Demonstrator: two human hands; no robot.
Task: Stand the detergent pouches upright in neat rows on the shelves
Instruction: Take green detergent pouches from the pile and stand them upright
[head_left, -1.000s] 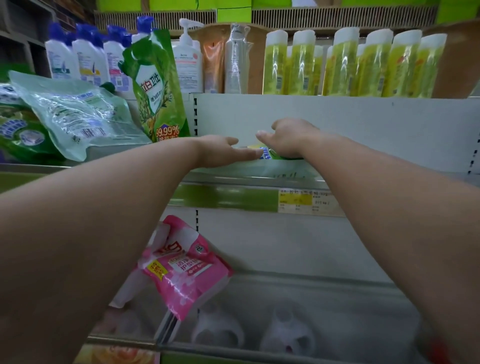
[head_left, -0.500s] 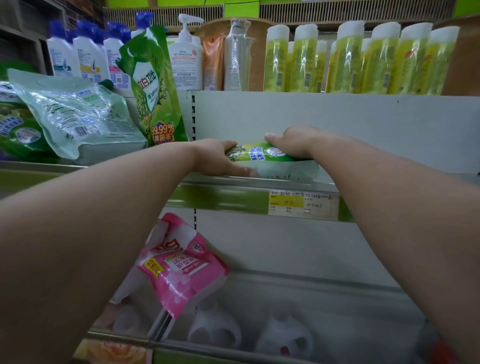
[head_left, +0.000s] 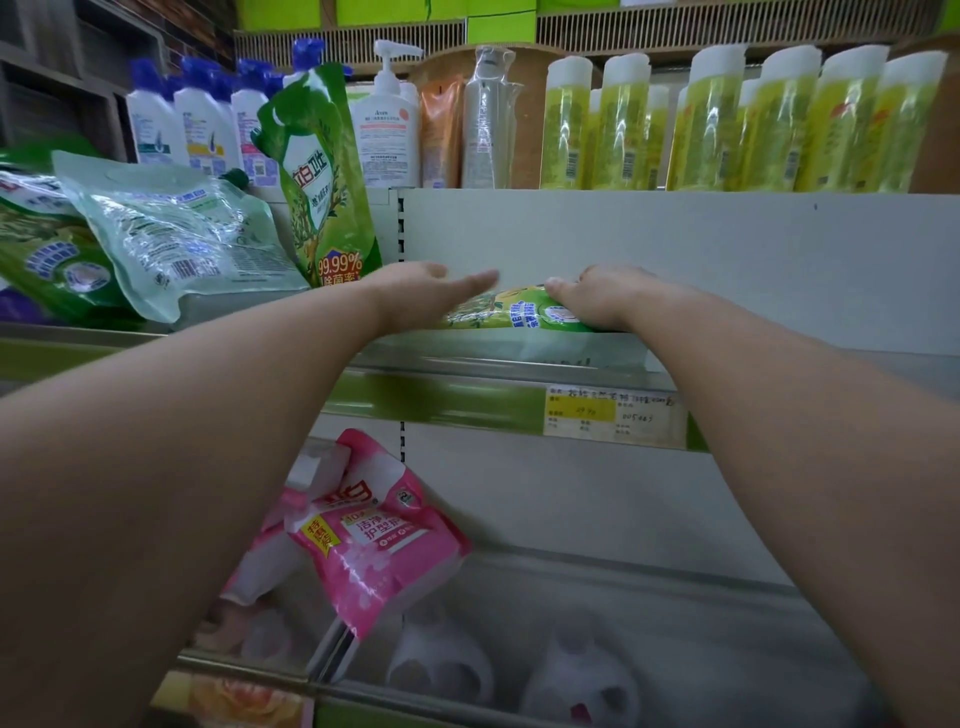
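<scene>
A green detergent pouch (head_left: 501, 312) lies flat near the front edge of the middle shelf (head_left: 467, 400). My right hand (head_left: 597, 296) is closed over its right end. My left hand (head_left: 426, 293) hovers flat at the pouch's left end, fingers stretched out towards the right; whether it touches the pouch is unclear. Another green pouch (head_left: 322, 182) stands upright to the left. Beside that one, a pale green pouch (head_left: 171, 244) lies slanted on a further green pouch (head_left: 47, 260). A pink pouch (head_left: 374, 540) leans over on the lower shelf.
The top shelf holds yellow-green bottles (head_left: 727, 119), a white pump bottle (head_left: 387, 119) and blue-capped bottles (head_left: 182, 124). White jugs (head_left: 441, 670) sit on the lower shelf. A price label (head_left: 613, 415) is on the middle shelf's front rail. A white back panel (head_left: 675, 249) stands behind my hands.
The green pouch has been pulled forward towards the shelf's front edge. My left hand has let go of its left end and flattened out above it; the right hand keeps its hold.
</scene>
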